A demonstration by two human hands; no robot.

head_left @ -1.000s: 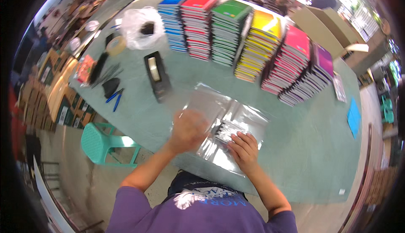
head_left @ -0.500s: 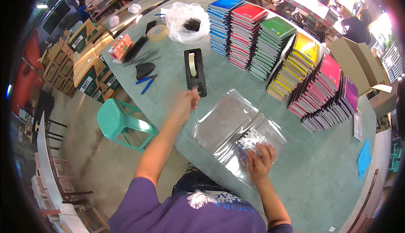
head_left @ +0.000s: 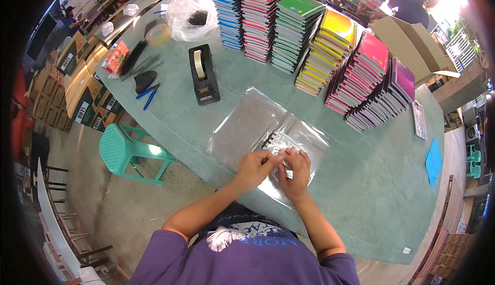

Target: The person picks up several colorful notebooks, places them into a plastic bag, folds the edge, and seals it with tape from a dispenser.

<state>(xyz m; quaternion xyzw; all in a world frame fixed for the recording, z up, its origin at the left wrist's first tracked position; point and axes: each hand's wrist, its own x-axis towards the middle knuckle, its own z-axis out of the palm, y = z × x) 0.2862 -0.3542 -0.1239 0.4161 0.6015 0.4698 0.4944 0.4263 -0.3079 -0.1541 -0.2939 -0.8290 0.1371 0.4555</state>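
Observation:
A large clear plastic sheet [head_left: 244,116] lies spread near the table's front edge. On its right part rests a small bundle wrapped in shiny plastic, with a black spiral coil [head_left: 269,139] along its upper left side. Over this bundle my two hands meet at the fingertips. My left hand [head_left: 253,168] is closed in a pinch; whatever it holds is too small to make out. My right hand [head_left: 295,175] has its fingers bent and closed on the bundle's plastic. A black tape dispenser [head_left: 210,93] with a pale roll stands beyond my left hand.
Spiral notebooks stand in colour-sorted stacks, such as the yellow stack [head_left: 337,29], across the far side. At the left lie blue-handled pliers [head_left: 149,96], black coils [head_left: 133,58], a tape roll [head_left: 158,35] and a plastic bag [head_left: 178,24]. A green stool [head_left: 116,148] stands left of the table.
My left hand has come from the front of the tape dispenser to the wrapped bundle, meeting my right hand. My right hand's spread fingers have curled in. The whole view has shifted.

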